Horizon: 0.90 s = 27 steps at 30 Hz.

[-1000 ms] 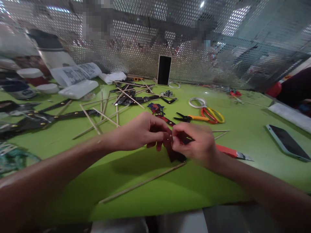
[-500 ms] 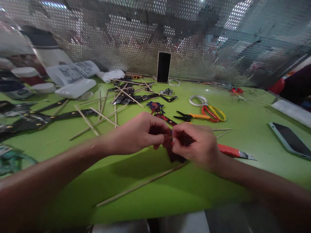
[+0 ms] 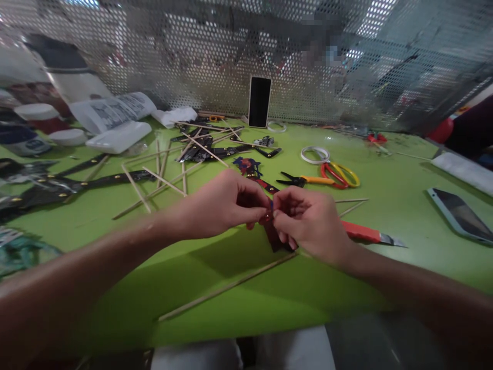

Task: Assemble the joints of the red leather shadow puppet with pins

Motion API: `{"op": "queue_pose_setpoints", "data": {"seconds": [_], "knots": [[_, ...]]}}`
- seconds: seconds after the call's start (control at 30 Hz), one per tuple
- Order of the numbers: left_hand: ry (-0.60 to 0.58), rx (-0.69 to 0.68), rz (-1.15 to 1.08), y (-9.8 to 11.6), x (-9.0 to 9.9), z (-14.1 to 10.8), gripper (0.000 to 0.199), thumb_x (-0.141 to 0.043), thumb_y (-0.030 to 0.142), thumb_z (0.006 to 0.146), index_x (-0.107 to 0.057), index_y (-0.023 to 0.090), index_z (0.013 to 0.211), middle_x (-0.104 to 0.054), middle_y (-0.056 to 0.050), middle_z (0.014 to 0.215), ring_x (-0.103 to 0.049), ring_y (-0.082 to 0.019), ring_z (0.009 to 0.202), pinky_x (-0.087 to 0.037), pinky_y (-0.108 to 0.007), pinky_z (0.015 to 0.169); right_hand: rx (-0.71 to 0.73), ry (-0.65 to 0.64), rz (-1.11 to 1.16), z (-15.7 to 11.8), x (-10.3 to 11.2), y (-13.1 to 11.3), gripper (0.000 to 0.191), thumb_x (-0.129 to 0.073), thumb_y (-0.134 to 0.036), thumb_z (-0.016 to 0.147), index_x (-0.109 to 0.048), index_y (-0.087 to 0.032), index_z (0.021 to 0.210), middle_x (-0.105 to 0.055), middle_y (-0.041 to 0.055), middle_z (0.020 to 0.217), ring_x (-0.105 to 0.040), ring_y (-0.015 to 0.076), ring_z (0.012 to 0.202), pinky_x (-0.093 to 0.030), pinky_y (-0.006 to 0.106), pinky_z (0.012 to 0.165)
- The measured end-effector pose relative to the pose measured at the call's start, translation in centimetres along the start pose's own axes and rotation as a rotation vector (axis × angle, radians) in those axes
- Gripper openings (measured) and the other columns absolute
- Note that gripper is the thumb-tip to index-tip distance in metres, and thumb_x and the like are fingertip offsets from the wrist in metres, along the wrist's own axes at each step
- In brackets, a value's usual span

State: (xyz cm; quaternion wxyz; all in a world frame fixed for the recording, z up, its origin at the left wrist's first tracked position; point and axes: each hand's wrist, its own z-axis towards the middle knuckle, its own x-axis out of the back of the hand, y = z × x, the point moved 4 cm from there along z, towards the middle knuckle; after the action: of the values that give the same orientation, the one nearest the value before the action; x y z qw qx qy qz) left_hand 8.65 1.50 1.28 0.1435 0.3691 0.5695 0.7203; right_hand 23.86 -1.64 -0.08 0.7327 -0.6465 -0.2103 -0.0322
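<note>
Both hands meet over a flat jointed puppet, dark red and blue with brass fasteners, at the middle of the table. My left hand is closed, thumb and index finger pinching the puppet near a small shiny red spot. Just beside it my right hand pinches the same part, its other fingers curled. The fingers hide most of the puppet's middle. Its ornate head end points away from me, and a dark red lower piece hangs below the hands. A thin wooden stick lies nearer to me, one end under the right hand.
Orange-handled pliers, a white ring and a red utility knife lie to the right, with a phone beyond. Black jointed pieces and several sticks lie behind left. Another phone stands against the perforated metal screen.
My right fingers have loosened a little and more of their curl shows; a shiny red spot shows at my left fingertips. The view has shifted slightly.
</note>
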Motion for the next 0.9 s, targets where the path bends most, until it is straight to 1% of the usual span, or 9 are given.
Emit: {"op": "queue_pose_setpoints", "data": {"seconds": [0.13,0.23,0.3,0.43,0.5,0.6,0.7,0.77,0.9], "knots": [[0.094,-0.008,0.175,0.2,-0.2,-0.2,0.014,-0.064,0.01,0.081,-0.077,0.01,0.083,-0.067,0.002,0.061,-0.055,-0.006,0.056,-0.041,-0.014,0.053,-0.23,-0.03,0.139,0.3,-0.4,0.5,0.005,-0.056,-0.015,0.071,-0.059,-0.018,0.073,-0.055,-0.0065,0.043,-0.041,0.007,0.032,-0.033,0.018,0.031],[0.109,-0.037,0.275,0.4,-0.2,-0.3,0.015,-0.063,0.011,0.081,-0.078,0.012,0.082,-0.069,0.002,0.063,-0.054,-0.006,0.058,-0.039,-0.015,0.053,-0.212,-0.024,0.118,0.3,-0.3,1.0,0.005,-0.056,-0.016,0.072,-0.059,-0.018,0.076,-0.054,-0.0067,0.045,-0.043,0.0075,0.035,-0.034,0.018,0.032],[0.08,-0.006,0.242,0.4,-0.1,-0.2,0.014,-0.062,0.012,0.081,-0.076,0.012,0.081,-0.066,0.003,0.06,-0.053,-0.006,0.056,-0.038,-0.014,0.051,-0.033,0.012,-0.023,0.2,0.0,0.9,0.004,-0.06,-0.017,0.075,-0.06,-0.018,0.079,-0.056,-0.0058,0.052,-0.046,0.0074,0.04,-0.038,0.019,0.038],[-0.072,0.078,0.072,0.0,0.2,-0.1,0.011,-0.063,0.013,0.08,-0.074,0.013,0.079,-0.065,0.004,0.059,-0.055,-0.006,0.054,-0.041,-0.013,0.051,0.588,0.076,-0.526,-0.6,0.4,-0.6,0.008,-0.061,-0.011,0.08,-0.061,-0.019,0.082,-0.06,-0.0028,0.066,-0.051,0.0088,0.056,-0.042,0.021,0.053],[-0.154,0.13,-0.018,-0.2,0.2,-0.1,0.012,-0.062,0.013,0.08,-0.073,0.014,0.076,-0.065,0.004,0.06,-0.055,-0.005,0.052,-0.04,-0.013,0.049,0.84,0.07,-0.744,-1.2,0.3,-1.2,0.013,-0.057,-0.007,0.084,-0.061,-0.019,0.086,-0.063,-0.0005,0.07,-0.055,0.0115,0.062,-0.044,0.024,0.059],[-0.222,0.208,-0.128,-0.5,0.1,-0.1,0.015,-0.059,0.011,0.082,-0.07,0.015,0.073,-0.066,0.004,0.062,-0.055,-0.005,0.051,-0.038,-0.012,0.047,1.031,-0.004,-0.897,-1.8,0.2,-1.5,0.012,-0.056,-0.008,0.089,-0.061,-0.018,0.094,-0.067,0.0044,0.078,-0.06,0.0156,0.072,-0.047,0.027,0.066],[-0.218,0.21,-0.123,-0.6,0.2,0.0,0.012,-0.061,0.012,0.081,-0.07,0.014,0.074,-0.064,0.004,0.06,-0.054,-0.005,0.051,-0.038,-0.012,0.048,0.941,0.027,-0.784,-1.5,0.3,-1.3,0.014,-0.058,-0.006,0.085,-0.061,-0.018,0.091,-0.065,0.0019,0.074,-0.058,0.0132,0.066,-0.046,0.025,0.062],[-0.185,0.168,-0.062,-0.5,0.3,0.0,0.01,-0.062,0.011,0.079,-0.071,0.013,0.075,-0.063,0.004,0.059,-0.054,-0.005,0.052,-0.039,-0.013,0.049,0.705,0.04,-0.561,-0.9,0.4,-0.7,0.013,-0.061,-0.006,0.081,-0.061,-0.018,0.086,-0.062,-0.0022,0.068,-0.053,0.0095,0.058,-0.043,0.022,0.056],[-0.073,0.066,0.074,-0.2,0.3,-0.1,0.01,-0.063,0.011,0.079,-0.073,0.011,0.078,-0.067,0.002,0.062,-0.057,-0.007,0.055,-0.042,-0.015,0.052,0.12,-0.018,-0.049,0.1,-0.3,0.8,0.005,-0.062,-0.014,0.077,-0.06,-0.018,0.078,-0.056,-0.0061,0.057,-0.046,0.0064,0.046,-0.036,0.019,0.042]]}}
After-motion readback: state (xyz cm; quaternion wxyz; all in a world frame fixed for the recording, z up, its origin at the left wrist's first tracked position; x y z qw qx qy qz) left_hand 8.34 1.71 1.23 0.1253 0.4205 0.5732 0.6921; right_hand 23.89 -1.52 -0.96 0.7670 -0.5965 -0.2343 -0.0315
